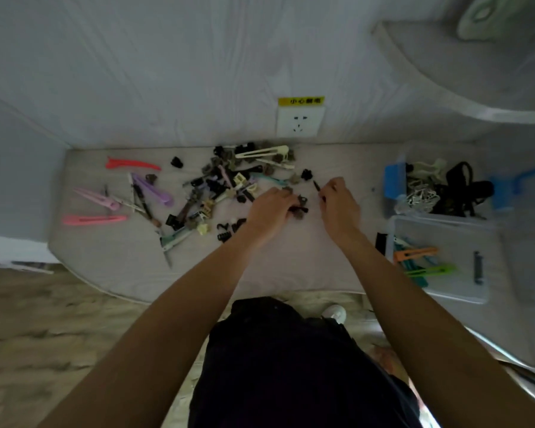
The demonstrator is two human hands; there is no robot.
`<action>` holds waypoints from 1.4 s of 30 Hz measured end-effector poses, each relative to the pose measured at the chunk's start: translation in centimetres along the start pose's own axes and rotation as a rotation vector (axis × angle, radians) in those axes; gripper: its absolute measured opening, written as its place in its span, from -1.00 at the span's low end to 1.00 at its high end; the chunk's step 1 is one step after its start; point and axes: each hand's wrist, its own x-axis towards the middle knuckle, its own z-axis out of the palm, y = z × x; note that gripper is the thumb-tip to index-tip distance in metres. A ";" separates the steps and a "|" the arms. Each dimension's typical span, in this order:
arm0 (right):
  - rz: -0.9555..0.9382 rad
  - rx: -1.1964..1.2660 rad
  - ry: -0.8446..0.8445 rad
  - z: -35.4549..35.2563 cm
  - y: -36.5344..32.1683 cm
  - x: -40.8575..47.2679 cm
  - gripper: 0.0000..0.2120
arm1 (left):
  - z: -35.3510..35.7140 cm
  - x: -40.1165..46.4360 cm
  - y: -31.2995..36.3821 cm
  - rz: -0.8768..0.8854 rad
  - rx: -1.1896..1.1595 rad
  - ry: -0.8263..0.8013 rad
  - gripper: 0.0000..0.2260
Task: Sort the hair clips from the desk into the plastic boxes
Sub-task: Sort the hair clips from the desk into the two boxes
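A pile of hair clips (229, 183) in black, cream, brown and teal lies across the middle of the desk (291, 261). Long pink, purple and red clips (96, 219) lie apart at the left. My left hand (272, 208) is curled over small dark claw clips (301, 205) at the pile's right edge and grips them. My right hand (337, 199) pinches a thin dark clip (317, 186) just right of it. Two clear plastic boxes stand at the right: the far box (393, 180) holds black and white clips, the near box (464, 291) holds long orange, green and teal clips.
A wall socket (300, 120) with a yellow label sits on the wall behind the pile. A black clip (381, 242) lies beside the near box. A shelf (476, 97) juts out at upper right. My dark clothing and a white shoe (335, 313) show below the desk edge.
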 end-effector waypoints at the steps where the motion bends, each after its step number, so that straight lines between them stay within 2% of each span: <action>1: 0.030 0.065 0.010 0.1 0.1 -0.1 -0.85 | 0.1 0.3 -0.1 0.019 0.045 -0.002 -0.72; 3: 0.077 0.169 0.011 -0.1 0.1 -0.5 -0.88 | 0.1 0.3 -0.5 0.045 0.059 -0.003 -0.71; 5: 0.095 0.209 0.024 -0.4 0.0 -1.0 -0.86 | -0.3 -0.4 -1.3 0.073 -0.039 0.050 -0.76; 8: 0.103 0.212 0.091 -1.1 -0.8 -1.6 -0.69 | -1.8 -2.4 -3.7 0.089 -0.239 0.272 -0.84; 10: 0.086 0.291 0.109 -1.7 -2.0 -1.0 -0.62 | -2.5 -3.5 -5.8 0.101 -0.261 0.381 -0.88; 12: 0.006 0.315 0.078 -2.0 -3.6 0.0 -0.64 | -2.4 -3.9 -7.8 0.123 -0.234 0.358 -0.89; 16: -0.185 0.207 -0.012 -1.7 -7.7 2.6 -0.73 | -1.9 -2.6 -9.1 0.220 -0.093 0.142 -0.87; 19: -0.309 0.122 -0.061 -0.5 -9.4 3.8 -0.75 | -2.1 -1.5 -8.2 0.170 -0.007 0.076 -0.75; 22: -0.339 -0.042 -0.105 0.7 -9.3 4.2 -0.82 | -2.1 -0.9 -7.8 0.130 0.121 0.017 -0.72; 25: -0.341 -0.101 -0.103 0.7 -8.8 4.1 -0.86 | -1.9 -1.0 -8.0 0.168 0.069 0.092 -0.79; 28: -0.334 -0.156 -0.151 0.4 -7.8 4.1 -0.80 | -1.3 -1.3 -8.1 0.189 -0.139 0.272 -0.81; 31: -0.323 -0.183 -0.185 -0.7 -6.4 4.2 -0.76 | -2.3 -1.6 -7.0 0.105 -0.507 0.357 -0.77; 33: -0.351 -0.131 -0.142 -1.9 -6.3 4.5 -0.79 | -3.9 -1.8 -6.1 0.033 -0.781 0.411 -0.77; 35: -0.373 -0.075 -0.094 -3.0 -7.1 5.2 -0.79 | -5.4 -2.1 -5.7 -0.045 -0.944 0.475 -0.79; 38: -0.400 -0.068 -0.106 -3.5 -8.9 7.1 -0.78 | -6.0 -2.3 -6.9 -0.182 -0.885 0.502 -0.78; 42: -0.518 -0.209 -0.163 -2.6 -10.6 9.2 -0.78 | -5.5 -2.1 -9.3 -0.411 -0.608 0.339 -0.73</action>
